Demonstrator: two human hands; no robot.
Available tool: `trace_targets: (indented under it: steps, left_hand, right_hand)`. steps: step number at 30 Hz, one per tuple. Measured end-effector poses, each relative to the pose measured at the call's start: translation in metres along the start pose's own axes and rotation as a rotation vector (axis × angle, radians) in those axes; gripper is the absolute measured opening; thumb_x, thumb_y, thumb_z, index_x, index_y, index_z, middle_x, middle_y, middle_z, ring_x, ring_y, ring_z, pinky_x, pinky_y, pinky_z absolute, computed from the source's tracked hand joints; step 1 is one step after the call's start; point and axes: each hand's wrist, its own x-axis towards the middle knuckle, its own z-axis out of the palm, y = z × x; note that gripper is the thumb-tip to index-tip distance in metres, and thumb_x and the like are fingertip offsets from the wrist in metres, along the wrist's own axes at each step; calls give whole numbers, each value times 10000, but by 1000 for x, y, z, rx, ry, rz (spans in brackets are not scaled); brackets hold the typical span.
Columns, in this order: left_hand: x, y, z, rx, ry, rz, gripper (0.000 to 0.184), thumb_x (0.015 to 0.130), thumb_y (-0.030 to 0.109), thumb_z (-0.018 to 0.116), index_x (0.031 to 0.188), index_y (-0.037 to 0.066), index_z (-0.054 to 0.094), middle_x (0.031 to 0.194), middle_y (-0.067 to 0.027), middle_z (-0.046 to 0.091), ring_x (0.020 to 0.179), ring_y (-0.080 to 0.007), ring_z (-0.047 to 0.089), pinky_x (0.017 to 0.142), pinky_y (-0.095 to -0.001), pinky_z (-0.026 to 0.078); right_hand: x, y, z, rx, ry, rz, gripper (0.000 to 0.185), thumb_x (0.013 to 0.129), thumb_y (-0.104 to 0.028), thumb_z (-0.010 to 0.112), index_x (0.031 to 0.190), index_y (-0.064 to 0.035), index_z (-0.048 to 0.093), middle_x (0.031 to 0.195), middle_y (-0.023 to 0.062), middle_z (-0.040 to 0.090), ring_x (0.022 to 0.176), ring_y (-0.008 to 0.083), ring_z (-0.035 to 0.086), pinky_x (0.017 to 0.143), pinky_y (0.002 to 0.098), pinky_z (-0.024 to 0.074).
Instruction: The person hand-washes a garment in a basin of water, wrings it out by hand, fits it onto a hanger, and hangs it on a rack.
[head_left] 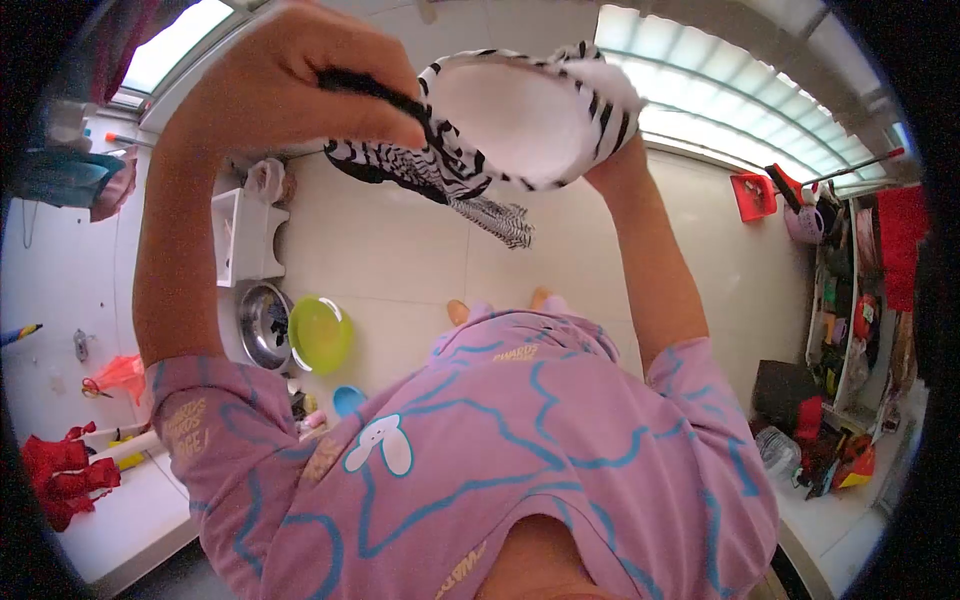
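A zebra-striped fabric piece (600, 110) is held up in front of me, its white inside facing me through a wide round opening. My left hand (330, 85) is closed in a pinch on its black edge, at the left of the opening. From that side a striped flap and a narrow striped strip hang down. Behind the piece's right side is my right hand (612, 170), which holds it from there. Most of that hand and its fingers are hidden by the fabric.
At the left stand a white rack (245, 240), a metal basin (264, 325), a green basin (322, 335) and a blue bowl (348, 401). A red dustpan (753, 197) and a purple basket (804, 224) are at the right, near crowded shelves (850, 310). Pale tiles (400, 260) cover the floor.
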Motion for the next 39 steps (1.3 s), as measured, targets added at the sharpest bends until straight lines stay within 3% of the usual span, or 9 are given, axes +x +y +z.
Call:
trace_targets:
  steps: [3,7,8,13,24,29,33,37,39]
  left_hand:
    - [6,0,7,338,-105,134,265,682,277,780,730,54,644,634,-58,562,568,-243,561,541,-368,425]
    - [9,2,20,579,-139,389,453,612,490,763,610,103,527,579,-44,459,538,-285,499,509,-386,347]
    - [12,4,23,625,-146,455,489,604,528,754,592,109,503,573,-42,443,526,-284,484,499,-384,329]
    - [27,13,44,513,121,810,535,713,560,695,573,113,437,574,-18,377,454,-191,408,426,-345,254]
    - [47,22,121,250,311,1013,511,749,405,743,539,166,343,543,36,292,415,-123,323,397,-299,202]
    - [26,38,111,346,531,813,261,695,340,799,816,138,687,706,22,541,611,-127,515,471,-266,317]
    - [44,45,113,490,1069,725,379,628,304,803,975,183,713,889,3,576,845,-209,526,635,-344,396]
    - [5,59,118,697,1015,152,408,610,146,775,1013,152,715,988,-21,616,937,-236,550,778,-396,449]
    - [-3,44,111,584,1081,197,323,708,148,753,1022,94,702,958,-55,634,881,-231,586,766,-360,476]
  right_hand:
    - [8,21,3,-158,-89,29,443,920,-272,517,1313,-83,438,1314,78,488,1203,229,479,1028,350,401]
    - [8,29,51,1895,-389,254,482,987,-357,384,1378,-75,369,1359,108,465,1221,232,472,1071,395,374]
    - [-2,23,54,1943,-362,438,483,982,-360,390,1373,-76,374,1354,107,468,1218,232,474,1067,394,376]
    - [-26,-35,65,1871,-304,856,489,957,-375,418,1349,-84,397,1325,102,484,1199,231,484,1049,387,386]
    - [-28,-93,96,1902,-132,914,502,902,-409,479,1296,-101,446,1263,90,519,1157,228,505,1007,372,406]
    - [-19,-94,82,1873,-114,828,508,876,-424,507,1272,-109,469,1234,84,535,1138,226,515,989,365,416]
    - [-8,-89,67,1810,-120,734,512,856,-436,529,1253,-115,487,1212,80,548,1123,225,523,974,359,423]
    - [15,-73,39,1676,-147,583,517,836,-448,551,1234,-121,505,1189,76,561,1108,224,530,959,354,431]
    - [27,-63,27,1568,-173,519,520,826,-454,562,1225,-124,514,1178,73,567,1100,224,534,951,351,435]
